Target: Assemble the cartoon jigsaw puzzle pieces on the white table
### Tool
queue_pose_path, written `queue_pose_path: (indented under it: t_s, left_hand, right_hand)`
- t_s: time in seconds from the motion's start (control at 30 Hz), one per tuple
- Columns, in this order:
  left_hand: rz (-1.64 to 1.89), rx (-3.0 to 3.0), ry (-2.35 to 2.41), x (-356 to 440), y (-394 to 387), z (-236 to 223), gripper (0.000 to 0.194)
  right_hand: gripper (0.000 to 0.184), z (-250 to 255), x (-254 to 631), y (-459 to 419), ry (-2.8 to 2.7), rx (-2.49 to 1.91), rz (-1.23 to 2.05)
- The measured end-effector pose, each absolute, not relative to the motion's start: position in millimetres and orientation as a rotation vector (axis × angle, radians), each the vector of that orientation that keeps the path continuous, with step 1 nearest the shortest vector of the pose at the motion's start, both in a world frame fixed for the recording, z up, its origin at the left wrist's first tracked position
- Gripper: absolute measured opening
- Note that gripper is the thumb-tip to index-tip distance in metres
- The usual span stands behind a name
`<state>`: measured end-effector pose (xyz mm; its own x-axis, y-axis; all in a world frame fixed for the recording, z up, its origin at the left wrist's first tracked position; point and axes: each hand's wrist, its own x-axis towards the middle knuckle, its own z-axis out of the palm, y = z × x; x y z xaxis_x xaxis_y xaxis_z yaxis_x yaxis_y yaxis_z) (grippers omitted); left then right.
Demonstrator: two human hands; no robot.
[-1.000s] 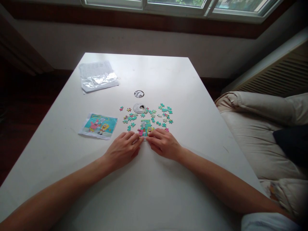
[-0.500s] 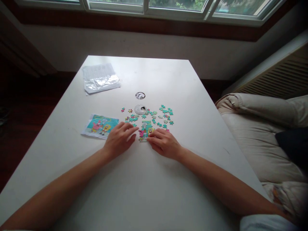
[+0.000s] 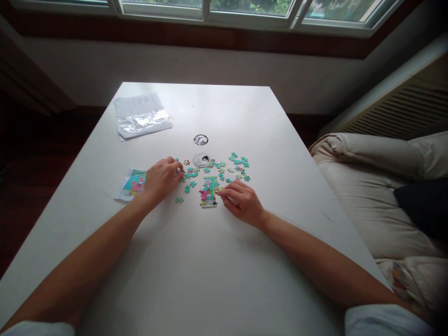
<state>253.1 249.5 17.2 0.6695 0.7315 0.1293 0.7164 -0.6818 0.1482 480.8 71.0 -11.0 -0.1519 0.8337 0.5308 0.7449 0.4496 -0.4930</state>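
The partly joined jigsaw puzzle [image 3: 209, 197], with pink, teal and yellow cartoon figures, lies flat on the white table. My right hand [image 3: 243, 201] is at its right edge, thumb and forefinger pinched on a small puzzle piece there, mostly covered by the fingertips. My left hand [image 3: 161, 179] is over the left side of the loose puzzle pieces [image 3: 192, 173], its fingers curled down and closed; what they hold, if anything, is hidden. Under the left wrist, a picture sheet [image 3: 133, 184] with the same cartoon figures is partly covered.
Several more teal pieces [image 3: 241, 162] are scattered at the right. Beyond them are a round metal table fitting [image 3: 201, 160] and a round hole [image 3: 201, 139]. A clear plastic bag with paper [image 3: 143, 119] lies at the far left. A beige sofa [image 3: 350, 200] stands right of the table [image 3: 224, 270].
My left hand has moved left and away from the puzzle, uncovering teal pieces and covering more of the picture sheet. My right hand has shifted slightly off the puzzle's right edge.
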Motion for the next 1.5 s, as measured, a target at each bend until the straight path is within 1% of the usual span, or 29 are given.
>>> queue_pose_path:
  t_s: [0.3,0.57,0.77,1.0,1.17,1.33,1.5]
  left_hand:
    - [0.336,2.72,1.114,244,254,12,0.015]
    - [0.169,2.662,1.045,240,263,15,0.013]
    - [0.195,2.721,1.001,240,257,16,0.024]
    - [0.219,2.837,1.034,244,244,22,0.017]
    - [0.225,2.805,1.015,244,248,20,0.014]
    - [0.15,2.72,0.964,241,254,16,0.007]
    - [0.129,2.686,1.015,241,250,18,0.007]
  right_hand:
    - [0.016,-14,482,71,-1.929,-1.316,0.187]
    - [0.016,-13,482,72,-1.935,-1.321,0.19]
    - [0.015,-13,482,72,-1.932,-1.322,0.185]
    - [0.016,-13,482,72,-1.931,-1.322,0.205]
    - [0.016,-13,482,72,-1.941,-1.315,0.206]
    - [0.015,-14,483,72,-1.94,-1.315,0.209]
    - [0.016,-14,483,72,-1.938,-1.315,0.215]
